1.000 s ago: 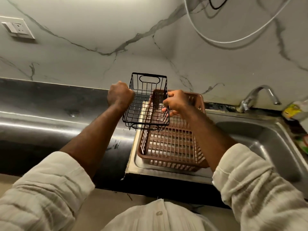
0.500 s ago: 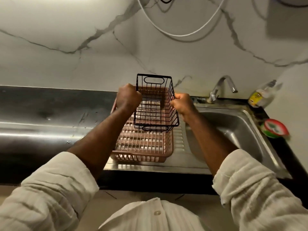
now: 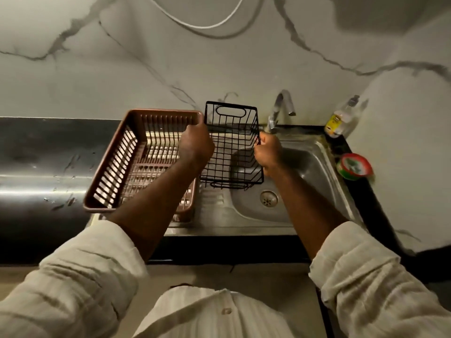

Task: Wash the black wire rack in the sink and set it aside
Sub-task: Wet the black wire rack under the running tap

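Left hand and right hand grip the rack by its sides — ease it level under the tap (at one o'clock).

Black wire rack (over sink), left hand, right hand gripping it

Left grip: fingers out of sight past its knuckles, at the black wire rack rim.
Brown slatted plastic basket: near corner hidden under the forearm behind the left grip.
White cable: above both grips, cut by the top edge.
Clear yellow-labelled bottle: right of the right grip, print unreadable.
Round red-and-green tub: right of that grip, blurred.
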